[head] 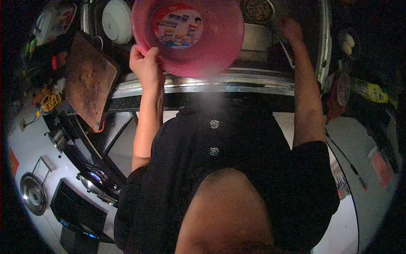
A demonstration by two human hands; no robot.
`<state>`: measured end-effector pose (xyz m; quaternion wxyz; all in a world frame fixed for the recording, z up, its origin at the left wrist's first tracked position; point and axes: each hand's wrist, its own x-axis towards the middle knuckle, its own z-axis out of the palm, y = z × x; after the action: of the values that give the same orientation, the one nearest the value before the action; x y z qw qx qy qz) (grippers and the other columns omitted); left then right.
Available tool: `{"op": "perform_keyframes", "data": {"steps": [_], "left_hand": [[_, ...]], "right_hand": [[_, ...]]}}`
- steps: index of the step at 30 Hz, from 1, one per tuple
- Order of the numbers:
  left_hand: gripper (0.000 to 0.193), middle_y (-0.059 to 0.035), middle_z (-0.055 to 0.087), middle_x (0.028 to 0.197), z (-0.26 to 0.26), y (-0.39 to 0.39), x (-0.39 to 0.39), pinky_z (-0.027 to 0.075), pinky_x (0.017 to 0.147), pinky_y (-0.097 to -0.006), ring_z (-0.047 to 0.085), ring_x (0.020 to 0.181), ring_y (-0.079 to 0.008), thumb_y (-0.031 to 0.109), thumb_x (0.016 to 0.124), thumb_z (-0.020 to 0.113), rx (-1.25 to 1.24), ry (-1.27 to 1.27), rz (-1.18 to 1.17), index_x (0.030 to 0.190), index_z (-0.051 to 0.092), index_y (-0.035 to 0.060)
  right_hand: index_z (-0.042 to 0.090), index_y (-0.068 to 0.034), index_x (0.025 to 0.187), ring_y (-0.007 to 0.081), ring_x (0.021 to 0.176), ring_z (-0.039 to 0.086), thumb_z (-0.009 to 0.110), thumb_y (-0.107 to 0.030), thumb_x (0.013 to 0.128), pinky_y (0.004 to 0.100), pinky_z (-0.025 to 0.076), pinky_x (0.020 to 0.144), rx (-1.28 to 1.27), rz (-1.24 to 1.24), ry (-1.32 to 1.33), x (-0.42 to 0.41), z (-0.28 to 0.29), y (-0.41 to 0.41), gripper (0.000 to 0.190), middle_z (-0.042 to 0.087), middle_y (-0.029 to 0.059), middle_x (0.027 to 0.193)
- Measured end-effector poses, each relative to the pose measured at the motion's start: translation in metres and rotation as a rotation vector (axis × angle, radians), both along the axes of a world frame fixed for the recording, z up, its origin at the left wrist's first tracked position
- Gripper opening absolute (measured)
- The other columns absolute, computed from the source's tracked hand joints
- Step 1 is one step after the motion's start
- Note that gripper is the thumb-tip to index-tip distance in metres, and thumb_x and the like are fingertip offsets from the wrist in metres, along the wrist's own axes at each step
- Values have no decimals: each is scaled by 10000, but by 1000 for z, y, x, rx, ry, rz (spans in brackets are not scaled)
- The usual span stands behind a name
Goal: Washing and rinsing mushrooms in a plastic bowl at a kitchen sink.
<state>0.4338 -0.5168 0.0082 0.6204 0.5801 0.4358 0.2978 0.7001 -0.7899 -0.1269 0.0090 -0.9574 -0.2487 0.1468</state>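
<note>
My left hand [146, 62] grips the near left rim of a pink plastic basin [222, 41], thumb and fingers closed over its edge. A round printed label with writing [180, 28] is on the basin's inside bottom. The basin is tilted towards me over a metal sink [203, 83] and cut off by the top of the picture. Farther right, my right hand [290, 30] is in dim light beside a thin curved metal rod [285, 50] and a round metal container [258, 11] with brownish contents. Its fingers are too dark to show whether they hold anything.
A white bowl [116, 22] lies upside down left of the basin. A wooden cutting board [90, 81] leans at the left. Beyond are a gas stove [98, 184] and a dark range hood [79, 203]. A yellow packet [369, 90] stands at the right.
</note>
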Motion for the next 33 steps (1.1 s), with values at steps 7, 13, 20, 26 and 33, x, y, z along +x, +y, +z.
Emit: {"op": "perform_keyframes", "data": {"steps": [7,13,20,26,33], "left_hand": [[163,12,466,635,6,2,-6,354,502,-196,422,547,-64,-63,627,527,-56,-33,-4,651,427,63],[164,32,424,592,12,-3,-4,320,505,-177,375,543,-46,-66,622,521,136,-15,-29,625,418,62],[162,48,386,590,3,-7,7,298,510,-177,329,555,-37,-45,609,526,440,118,-152,599,403,60],[114,-14,387,571,-31,-8,28,335,525,-213,370,569,-83,5,594,541,580,81,-295,656,446,19],[132,-33,480,606,-59,-30,87,378,504,-244,443,568,-108,53,649,587,182,60,-429,711,481,7]], "right_hand": [[586,-6,833,271,622,581,489,-363,789,385,475,615,-38,-197,658,-22,-56,-33,372,593,116,677],[571,-33,945,229,628,557,497,-310,789,347,437,607,486,-538,664,-32,-66,-52,326,604,107,754],[584,-20,915,265,813,555,576,-265,722,352,430,708,307,-454,461,-34,8,-57,312,583,169,859],[580,-15,938,287,841,553,552,-285,742,355,421,737,461,-482,459,-55,55,-85,334,580,181,878],[568,-7,909,224,753,549,513,-259,787,330,414,681,401,-541,368,-95,113,-113,285,578,142,799]]}}
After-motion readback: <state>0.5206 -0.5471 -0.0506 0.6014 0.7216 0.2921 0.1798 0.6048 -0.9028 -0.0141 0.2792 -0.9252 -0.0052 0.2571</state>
